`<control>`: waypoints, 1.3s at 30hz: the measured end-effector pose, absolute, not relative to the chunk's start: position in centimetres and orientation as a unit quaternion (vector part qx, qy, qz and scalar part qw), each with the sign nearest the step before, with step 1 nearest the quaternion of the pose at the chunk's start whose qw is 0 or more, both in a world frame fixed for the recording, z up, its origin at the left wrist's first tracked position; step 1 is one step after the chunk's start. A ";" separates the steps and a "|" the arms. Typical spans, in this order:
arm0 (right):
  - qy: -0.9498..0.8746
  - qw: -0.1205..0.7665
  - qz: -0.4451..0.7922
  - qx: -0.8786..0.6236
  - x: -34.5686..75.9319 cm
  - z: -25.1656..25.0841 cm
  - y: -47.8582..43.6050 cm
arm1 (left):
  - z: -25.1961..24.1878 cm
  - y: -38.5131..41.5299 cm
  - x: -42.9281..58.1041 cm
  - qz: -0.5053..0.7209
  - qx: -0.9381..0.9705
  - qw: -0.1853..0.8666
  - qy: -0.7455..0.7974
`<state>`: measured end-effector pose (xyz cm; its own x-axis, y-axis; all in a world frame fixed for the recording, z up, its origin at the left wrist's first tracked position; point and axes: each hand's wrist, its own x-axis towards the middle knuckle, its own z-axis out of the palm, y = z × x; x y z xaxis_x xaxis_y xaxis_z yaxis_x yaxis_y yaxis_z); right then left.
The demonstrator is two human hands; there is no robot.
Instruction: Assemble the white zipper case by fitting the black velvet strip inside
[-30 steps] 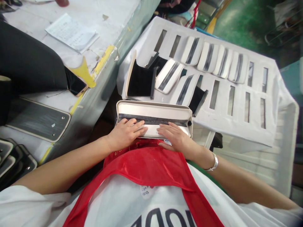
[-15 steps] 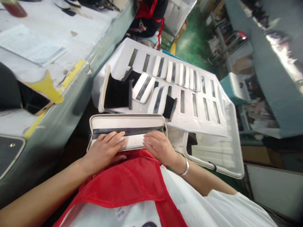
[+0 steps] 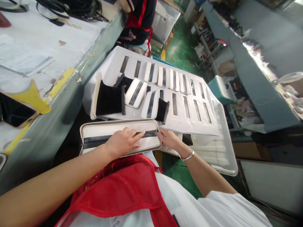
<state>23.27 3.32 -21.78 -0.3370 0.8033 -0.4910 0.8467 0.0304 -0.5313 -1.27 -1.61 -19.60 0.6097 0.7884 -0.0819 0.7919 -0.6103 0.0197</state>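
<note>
A long white bag piece (image 3: 106,131) with rounded ends, a raised rim and a dark lengthwise strip lies in front of my red apron. My left hand (image 3: 123,142) rests flat across its middle, fingers stretched toward the right end along the strip. At that right end, my right hand (image 3: 167,138) pinches the rim at the corner. Its fingertips are partly hidden. Just beyond, similar white pieces with black flaps, such as one black-lined piece (image 3: 110,99), lie on a pale sheet with slots (image 3: 180,124).
The pale sheet lies over a large white plastic bin (image 3: 227,157). To the left stands a workbench (image 3: 78,41) with papers (image 3: 21,55), a phone (image 3: 17,112) and black cords (image 3: 78,9). A person in dark clothing (image 3: 139,22) is at the back. Shelving (image 3: 267,94) lines the right.
My left hand has slid right along the white piece. My right hand has moved off the strip to the piece's right end. The view has shifted slightly right.
</note>
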 end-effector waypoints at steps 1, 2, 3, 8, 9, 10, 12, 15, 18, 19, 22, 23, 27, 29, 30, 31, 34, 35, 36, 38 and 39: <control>0.727 0.027 -0.381 0.571 23.4 -21.9 3.3 | -19.6 -1.3 -1.1 -0.044 0.896 0.031 0.440; 0.741 0.024 -0.359 0.566 23.5 -21.9 3.4 | -19.6 -1.0 -0.9 -0.056 0.896 0.037 0.439; 0.758 0.022 -0.331 0.562 23.6 -22.0 3.4 | -19.6 -0.6 -0.8 -0.066 0.896 0.041 0.437; 0.792 0.035 -0.247 0.558 24.0 -22.6 3.4 | -19.2 1.3 0.0 -0.069 0.916 0.045 0.392; 0.790 0.038 -0.248 0.559 24.0 -22.6 3.5 | -19.2 1.6 0.3 -0.070 0.921 0.054 0.378; 0.790 0.038 -0.248 0.560 24.0 -22.7 3.5 | -19.1 1.9 0.7 -0.072 0.924 0.067 0.369; 0.788 0.040 -0.252 0.561 24.0 -22.7 3.5 | -19.3 2.0 1.5 -0.072 0.919 0.088 0.377; 0.783 0.044 -0.256 0.564 23.9 -22.5 3.6 | -20.1 1.4 2.5 -0.034 0.900 0.067 0.429; 0.782 0.052 -0.252 0.567 23.8 -22.2 3.6 | -21.0 0.5 2.7 0.005 0.892 0.034 0.452; 0.784 0.055 -0.249 0.567 23.8 -22.1 3.6 | -21.2 0.3 2.6 0.007 0.891 0.030 0.453; 0.790 0.062 -0.238 0.562 23.7 -22.2 3.6 | -21.5 -0.1 2.2 -0.007 0.890 0.028 0.455; 0.791 0.065 -0.234 0.561 23.7 -22.3 3.6 | -21.6 -0.1 2.1 -0.011 0.889 0.028 0.457; 0.795 0.072 -0.220 0.561 23.7 -22.4 3.5 | -21.6 0.1 2.0 -0.017 0.886 0.033 0.462; 0.799 0.068 -0.228 0.553 24.0 -22.1 3.6 | -21.7 0.2 2.1 -0.019 0.886 0.036 0.462; 0.799 0.063 -0.240 0.548 24.2 -21.9 3.7 | -21.7 0.2 2.1 -0.019 0.886 0.037 0.462; 0.798 0.052 -0.256 0.542 24.4 -21.5 3.8 | -21.6 0.3 2.1 -0.020 0.886 0.039 0.461; 0.802 -0.040 -0.284 0.524 24.9 -20.3 4.7 | -21.4 0.3 2.0 -0.020 0.886 0.048 0.461; 0.812 -0.080 -0.274 0.510 24.7 -20.0 5.0 | -21.3 0.3 2.0 -0.017 0.885 0.052 0.463; 0.830 -0.110 -0.253 0.485 24.5 -19.7 5.4 | -21.2 0.2 2.0 -0.011 0.883 0.055 0.465; 0.879 -0.120 -0.195 0.419 23.4 -19.2 6.0 | -21.2 0.0 2.0 0.010 0.880 0.059 0.472; 0.902 -0.100 -0.167 0.384 22.7 -19.1 6.3 | -21.2 -0.1 2.0 0.023 0.878 0.057 0.474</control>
<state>22.73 6.30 -19.12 -0.6849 0.7268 0.0513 0.6602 0.6488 -0.3784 2.01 -0.12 -21.21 0.5494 0.8354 -0.0146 0.8303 -0.5439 0.1220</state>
